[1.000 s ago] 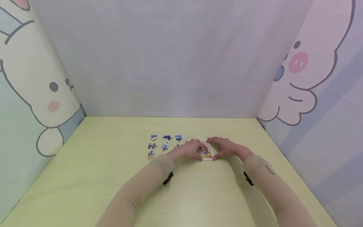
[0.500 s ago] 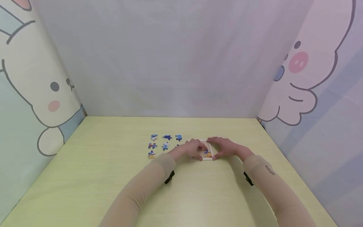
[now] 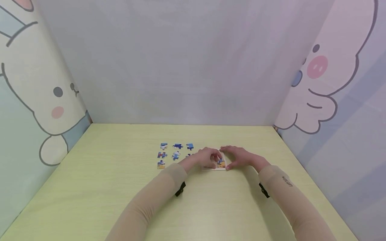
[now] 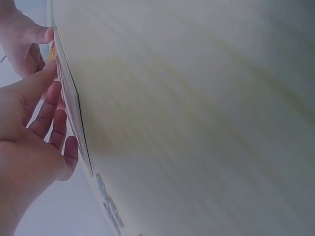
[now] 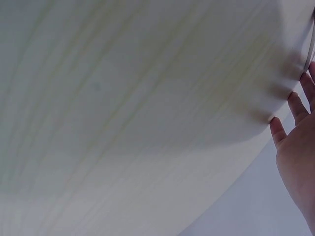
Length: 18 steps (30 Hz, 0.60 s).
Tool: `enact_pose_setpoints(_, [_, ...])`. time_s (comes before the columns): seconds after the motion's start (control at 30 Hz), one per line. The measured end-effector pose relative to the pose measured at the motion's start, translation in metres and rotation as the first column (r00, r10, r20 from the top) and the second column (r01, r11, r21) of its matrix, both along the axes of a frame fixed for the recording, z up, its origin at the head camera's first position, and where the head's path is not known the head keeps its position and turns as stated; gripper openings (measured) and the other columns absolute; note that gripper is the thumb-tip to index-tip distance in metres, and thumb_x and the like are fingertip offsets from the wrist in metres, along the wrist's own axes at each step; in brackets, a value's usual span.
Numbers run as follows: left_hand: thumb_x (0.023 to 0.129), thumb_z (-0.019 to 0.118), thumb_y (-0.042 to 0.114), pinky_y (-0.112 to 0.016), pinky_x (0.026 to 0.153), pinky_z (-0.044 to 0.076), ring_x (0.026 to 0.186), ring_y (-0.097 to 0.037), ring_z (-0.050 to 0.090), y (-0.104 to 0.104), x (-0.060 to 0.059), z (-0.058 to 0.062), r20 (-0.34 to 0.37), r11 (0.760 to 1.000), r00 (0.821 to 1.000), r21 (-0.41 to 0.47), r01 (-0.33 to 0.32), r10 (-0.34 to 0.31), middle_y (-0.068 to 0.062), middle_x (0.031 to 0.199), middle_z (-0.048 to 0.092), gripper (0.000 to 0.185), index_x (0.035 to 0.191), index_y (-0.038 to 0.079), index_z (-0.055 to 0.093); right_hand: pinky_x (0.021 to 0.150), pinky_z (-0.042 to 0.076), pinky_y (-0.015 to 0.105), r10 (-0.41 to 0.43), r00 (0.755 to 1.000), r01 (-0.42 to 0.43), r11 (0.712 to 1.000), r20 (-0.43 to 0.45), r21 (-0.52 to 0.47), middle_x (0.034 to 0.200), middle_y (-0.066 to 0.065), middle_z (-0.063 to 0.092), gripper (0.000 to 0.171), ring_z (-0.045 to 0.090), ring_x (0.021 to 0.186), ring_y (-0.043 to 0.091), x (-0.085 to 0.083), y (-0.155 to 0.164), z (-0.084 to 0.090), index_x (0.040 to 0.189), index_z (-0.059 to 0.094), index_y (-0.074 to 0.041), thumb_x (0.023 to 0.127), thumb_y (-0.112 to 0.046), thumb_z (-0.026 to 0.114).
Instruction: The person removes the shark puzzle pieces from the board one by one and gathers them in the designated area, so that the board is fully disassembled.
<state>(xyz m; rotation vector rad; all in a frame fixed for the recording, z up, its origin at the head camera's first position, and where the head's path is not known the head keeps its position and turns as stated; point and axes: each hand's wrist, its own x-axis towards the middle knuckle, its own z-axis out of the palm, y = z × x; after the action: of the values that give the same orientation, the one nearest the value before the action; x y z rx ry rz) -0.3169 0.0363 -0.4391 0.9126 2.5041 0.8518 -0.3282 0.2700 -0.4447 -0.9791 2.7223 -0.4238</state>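
A small white-framed puzzle tray [image 3: 222, 168] lies flat on the pale green table [image 3: 120, 187], with a blue and orange picture partly showing inside it. My left hand [image 3: 211, 157] lies over the tray's left and middle part, fingertips pressing down inside the frame. My right hand [image 3: 236, 157] brackets the tray's right edge, thumb at the near corner and fingers along the far edge. In the left wrist view my left hand's fingers [image 4: 49, 113] lie fairly straight against the tray's rim [image 4: 71, 98]. In the right wrist view the right hand's fingers [image 5: 295, 105] are extended onto the tabletop.
Several loose puzzle pieces [image 3: 175, 155] sit in neat rows just left of the tray. Cartoon-printed walls close in the table on the left [image 3: 36, 100], back and right [image 3: 331, 100]. Bare tabletop stretches toward the near edge.
My left hand's fingers have crept slightly right across the tray, covering more of the picture. The right hand and tray have stayed put.
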Motion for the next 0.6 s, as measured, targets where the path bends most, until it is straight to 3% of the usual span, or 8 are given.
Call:
enact_pose_setpoints(0.13, [0.082, 0.071, 0.009, -0.029, 0.087, 0.043, 0.087, -0.006, 0.055, 0.0009, -0.0009, -0.0009, 0.039, 0.997, 0.999, 0.078, -0.001, -0.002, 0.009, 0.093, 0.062, 0.032, 0.111, 0.018, 0.062, 0.105, 0.023, 0.061, 0.004, 1.000, -0.004, 1.000, -0.004, 0.003, 0.148, 0.015, 0.037, 0.093, 0.029, 0.137, 0.039, 0.0006, -0.0006, 0.0007, 0.144, 0.036, -0.007, 0.073, -0.057, 0.071])
enact_pose_setpoints(0.27, [0.084, 0.070, 0.008, -0.023, 0.082, 0.045, 0.085, -0.006, 0.056, 0.0021, -0.0013, -0.0008, 0.051, 0.993, 0.999, 0.118, -0.010, 0.004, 0.007, 0.090, 0.063, 0.028, 0.109, 0.016, 0.062, 0.107, 0.022, 0.060, -0.002, 1.000, 0.002, 1.000, 0.001, 0.006, 0.149, 0.013, 0.036, 0.093, 0.028, 0.138, 0.038, 0.0015, -0.0015, 0.0026, 0.144, 0.036, -0.009, 0.073, -0.057, 0.071])
enact_pose_setpoints(0.6, [0.087, 0.066, 0.009, -0.017, 0.071, 0.045, 0.078, -0.005, 0.055, 0.0094, 0.0009, -0.0012, -0.058, 0.991, 0.998, 0.135, 0.013, -0.005, 0.007, 0.085, 0.061, 0.018, 0.103, 0.016, 0.064, 0.106, 0.023, 0.060, -0.015, 1.000, 0.015, 1.000, -0.003, 0.027, 0.149, 0.013, 0.035, 0.096, 0.029, 0.138, 0.038, 0.0016, -0.0014, 0.0018, 0.145, 0.035, -0.009, 0.072, -0.059, 0.072])
